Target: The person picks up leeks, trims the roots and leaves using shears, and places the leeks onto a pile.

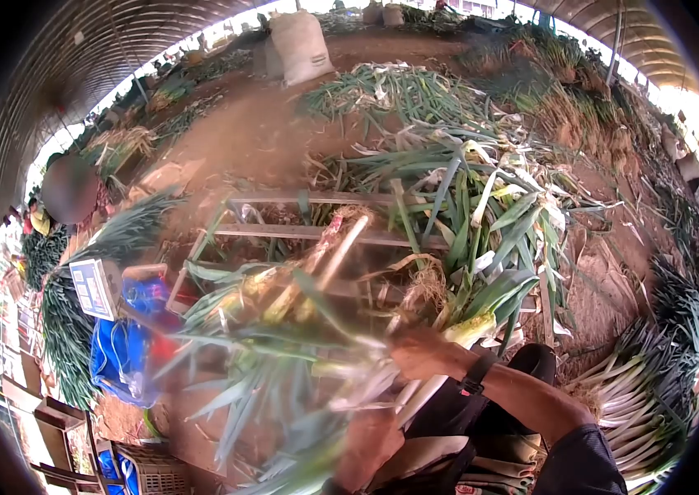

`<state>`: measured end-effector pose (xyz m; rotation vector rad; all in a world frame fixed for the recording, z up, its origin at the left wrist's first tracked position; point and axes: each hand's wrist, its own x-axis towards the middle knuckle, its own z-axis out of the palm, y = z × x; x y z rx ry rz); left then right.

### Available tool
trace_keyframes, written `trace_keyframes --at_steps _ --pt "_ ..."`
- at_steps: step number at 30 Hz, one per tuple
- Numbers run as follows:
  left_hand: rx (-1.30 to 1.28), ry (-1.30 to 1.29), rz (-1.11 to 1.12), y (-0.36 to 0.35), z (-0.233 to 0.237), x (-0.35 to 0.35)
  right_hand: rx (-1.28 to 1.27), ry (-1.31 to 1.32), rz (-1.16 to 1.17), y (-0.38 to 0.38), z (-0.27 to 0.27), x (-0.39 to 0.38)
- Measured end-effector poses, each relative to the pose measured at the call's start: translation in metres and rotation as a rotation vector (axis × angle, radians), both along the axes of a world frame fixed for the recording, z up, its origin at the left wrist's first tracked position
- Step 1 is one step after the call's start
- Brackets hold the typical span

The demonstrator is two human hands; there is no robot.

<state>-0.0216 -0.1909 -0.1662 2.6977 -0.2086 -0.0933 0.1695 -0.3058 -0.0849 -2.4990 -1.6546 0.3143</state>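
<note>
In the head view, a bunch of large green onions (258, 404) with long blue-green leaves is in front of my body, blurred by motion. My left hand (368, 445) is closed around its stalks near the bottom of the view. Just above and to the right, my right hand (428, 353), with a dark watch (477, 375) on its wrist, is closed at the pale stalks; its fingertips are smeared. More onions with yellowed stems (283, 301) lie across a wooden frame (316, 233) beyond my hands.
A large heap of onion leaves (489, 206) lies ahead. Trimmed green onions (626, 404) are stacked at the right. At the left are a scale display (94, 289), a blue plastic bag (118, 359), a wicker basket (164, 470) and another person (69, 190). A white sack (300, 48) stands behind.
</note>
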Motion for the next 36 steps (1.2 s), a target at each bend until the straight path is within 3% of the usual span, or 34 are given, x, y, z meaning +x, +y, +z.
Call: trace_keyframes --at_steps 3,5,9,10,11,12,13,14,15,18,20,25,29,31,32,34,36 --pt "0.017 0.014 0.008 0.003 0.001 -0.005 -0.118 0.166 0.031 0.009 0.042 -0.003" --pt "0.039 0.021 0.012 0.004 0.002 -0.007 -0.221 0.055 0.008 0.01 0.039 -0.005" --pt "0.177 0.002 0.009 0.006 0.016 -0.005 -0.128 -0.605 -0.026 -0.006 0.0 0.03" --pt "0.184 -0.04 0.027 0.008 0.026 -0.004 -0.284 -0.592 -0.075 -0.009 0.021 0.055" --pt "0.181 -0.088 0.047 0.01 0.038 -0.002 -0.195 -0.439 -0.134 -0.022 0.02 0.087" --pt "0.121 -0.171 0.083 0.01 0.052 -0.004 -0.159 -0.477 -0.17 -0.029 0.023 0.103" --pt "0.084 -0.059 0.116 0.006 0.077 -0.003 -0.122 -0.513 -0.206 -0.036 0.026 0.119" --pt "0.075 -0.064 0.128 0.003 0.07 -0.005 -0.141 -0.739 -0.216 -0.036 0.041 0.12" --pt "0.07 -0.069 0.139 0.002 0.056 -0.012 -0.068 -0.698 -0.212 -0.04 0.058 0.122" --pt "0.169 -0.106 0.066 0.005 0.075 -0.015 0.039 -0.625 -0.275 -0.052 0.087 0.131" --pt "0.163 -0.006 0.078 0.006 0.077 -0.023 0.059 -0.636 -0.325 -0.06 0.078 0.142" --pt "0.17 -0.2 0.037 0.013 0.083 -0.042 0.169 -0.631 -0.491 -0.083 0.067 0.165" --pt "0.161 -0.149 0.0 0.016 0.101 -0.054 0.066 -0.606 -0.576 -0.089 0.076 0.166" --pt "0.159 -0.094 0.001 0.029 0.112 -0.062 -0.176 -0.62 -0.703 -0.121 0.074 0.196" --pt "0.15 -0.034 0.019 0.038 0.11 -0.077 0.02 -0.679 -0.71 -0.152 0.07 0.223" --pt "0.181 -0.022 0.054 0.056 0.088 -0.101 0.064 -0.827 -0.776 -0.19 0.102 0.238" --pt "0.076 0.239 0.215 0.071 0.081 -0.1 0.211 -0.644 -1.138 -0.2 0.154 0.237"
